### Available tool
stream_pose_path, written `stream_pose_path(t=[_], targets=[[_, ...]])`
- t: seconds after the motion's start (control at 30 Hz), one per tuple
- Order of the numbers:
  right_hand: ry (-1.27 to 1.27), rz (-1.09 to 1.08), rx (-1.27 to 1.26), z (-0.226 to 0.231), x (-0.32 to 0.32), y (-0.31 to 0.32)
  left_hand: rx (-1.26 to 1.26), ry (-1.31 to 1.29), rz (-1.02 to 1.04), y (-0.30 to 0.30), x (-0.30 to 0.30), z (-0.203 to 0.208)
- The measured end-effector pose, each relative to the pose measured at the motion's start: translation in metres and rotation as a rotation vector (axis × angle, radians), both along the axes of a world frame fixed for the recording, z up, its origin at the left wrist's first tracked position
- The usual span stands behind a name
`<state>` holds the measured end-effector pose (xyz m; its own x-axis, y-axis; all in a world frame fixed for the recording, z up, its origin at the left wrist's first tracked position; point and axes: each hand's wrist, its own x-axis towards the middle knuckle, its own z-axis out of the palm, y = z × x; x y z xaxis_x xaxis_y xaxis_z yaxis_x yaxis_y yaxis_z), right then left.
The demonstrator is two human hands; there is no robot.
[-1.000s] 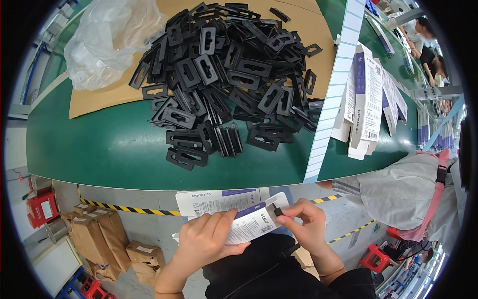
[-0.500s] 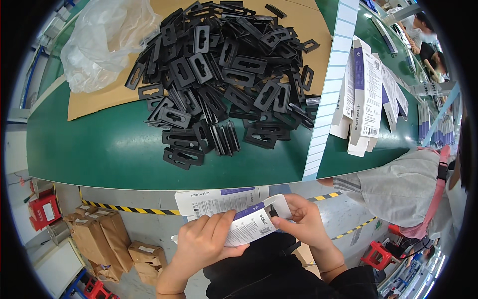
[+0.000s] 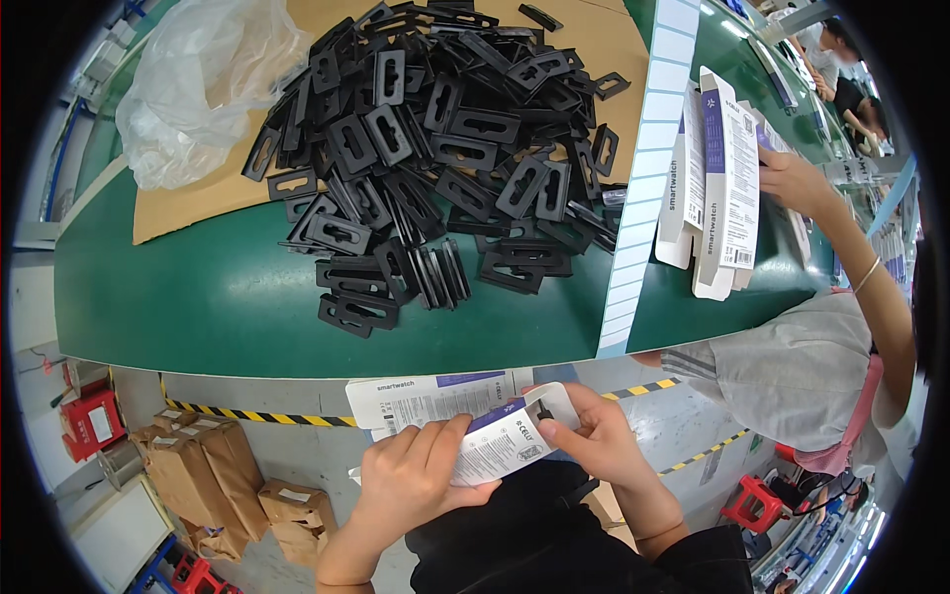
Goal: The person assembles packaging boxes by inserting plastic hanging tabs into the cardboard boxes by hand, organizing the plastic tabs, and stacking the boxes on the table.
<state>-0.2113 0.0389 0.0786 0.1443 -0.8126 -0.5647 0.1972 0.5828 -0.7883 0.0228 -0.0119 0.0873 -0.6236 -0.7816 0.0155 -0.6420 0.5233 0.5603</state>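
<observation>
My left hand [image 3: 414, 477] is wrapped round the body of a white and purple carton [image 3: 507, 450] held in front of my lap. Its end is gripped by my right hand [image 3: 602, 441], thumb on the near side and fingers behind. A small black part [image 3: 543, 410], probably a plastic hang tab, shows at that end beside the right thumb; most of it is hidden. Another flat-looking white and purple carton [image 3: 421, 401] lies just beyond the held one, by the table edge. On the green table [image 3: 198, 307] ahead is a large heap of black plastic hang tabs [image 3: 396, 134].
Cardboard [image 3: 163, 218] lies under the heap, with a clear plastic bag [image 3: 198, 89] at its left. A pale strip [image 3: 633, 228] divides the table; beyond it are stacked cartons [image 3: 730, 198] and a co-worker's hand [image 3: 792, 183]. Brown paper packages [image 3: 213, 475] stand on the floor at left.
A co-worker's arm has come in at the right and reaches to the stacked cartons. My hands stay on the carton, with the right thumb shifted slightly at its end.
</observation>
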Motion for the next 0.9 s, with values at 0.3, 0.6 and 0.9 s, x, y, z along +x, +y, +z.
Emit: stream_pose_path(t=[0.3, 0.6, 0.9], targets=[[0.342, 0.098, -0.047, -0.009, 0.003, -0.005, 0.007, -0.017, -0.021, 0.005, -0.004, -0.013], [0.42, 0.104, -0.145, -0.017, 0.003, -0.007, 0.027, -0.066, -0.025, 0.011, -0.001, -0.018], [0.52, 0.166, -0.313, -0.018, 0.002, -0.011, 0.031, 0.03, 0.001, 0.007, -0.001, -0.015]])
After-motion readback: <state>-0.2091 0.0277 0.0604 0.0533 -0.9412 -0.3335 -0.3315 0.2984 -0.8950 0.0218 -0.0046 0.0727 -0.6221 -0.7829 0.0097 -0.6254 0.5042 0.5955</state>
